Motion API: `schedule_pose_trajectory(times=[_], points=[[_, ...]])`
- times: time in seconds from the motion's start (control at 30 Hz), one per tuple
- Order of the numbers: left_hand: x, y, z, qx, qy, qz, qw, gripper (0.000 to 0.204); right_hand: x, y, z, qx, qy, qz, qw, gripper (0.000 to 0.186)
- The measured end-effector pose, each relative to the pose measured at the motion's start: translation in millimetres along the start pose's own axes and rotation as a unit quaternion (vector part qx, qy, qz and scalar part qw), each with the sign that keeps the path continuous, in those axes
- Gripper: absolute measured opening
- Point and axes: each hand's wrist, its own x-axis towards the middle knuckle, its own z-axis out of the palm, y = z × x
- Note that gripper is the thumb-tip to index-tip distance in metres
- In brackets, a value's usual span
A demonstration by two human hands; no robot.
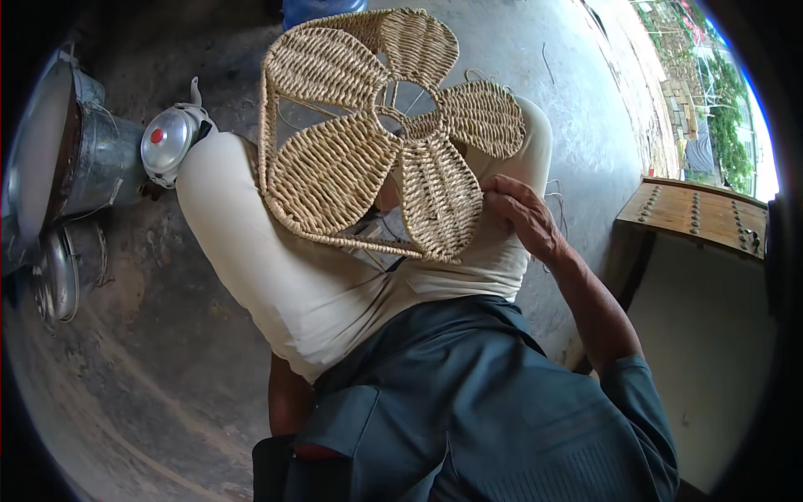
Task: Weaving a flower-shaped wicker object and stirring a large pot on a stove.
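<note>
Plainly, one flower-shaped woven piece of straw-coloured cord rests across the person's lap, above two spread knees in pale trousers. Five petals radiate around one round central opening: an upper left petal, a top petal, a right petal, a lower left petal and a lower right petal. One cord-wrapped edge borders the piece along its left side.

Of the two hands, the right hand grips the outer edge of the lower right petal, its fingers bent. Only a patch of the left hand shows through the gap between the two lower petals; whether it grasps anything, I cannot tell.

On the concrete floor at left are one silvery kettle with one red knob and one metal tub. One blue container shows partly beyond the weave, and one studded wooden panel stands at right.
</note>
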Motion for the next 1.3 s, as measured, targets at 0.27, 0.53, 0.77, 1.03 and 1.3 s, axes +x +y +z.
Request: schedule_pose_trajectory(times=[0.27, 0.53, 0.77, 1.03, 1.3], points=[[144, 201, -37, 0.089, 0.184, 0.011, 0.979, 0.023, 1, 3, -4, 0.061, -0.005, -0.024, 0.998, 0.028], [65, 386, 103, 0.535, -0.186, 0.317, 0.76, 0.024, 1, 11, -6, 0.071, -0.016, -0.057, 0.996, 0.027], [49, 396, 147, 0.588, -0.358, 0.294, 0.663, 0.031, 0, 23, -1, 0.105, -0.003, -0.11, 0.988, 0.029], [43, 393, 167, 0.654, -0.36, 0.302, 0.592, 0.042, 2, 30, -5, 0.171, -0.047, -0.113, 0.978, 0.032], [41, 395, 179, 0.641, -0.361, 0.317, 0.598, 0.043, 3, 35, -5, 0.198, -0.062, -0.133, 0.969, 0.034]])
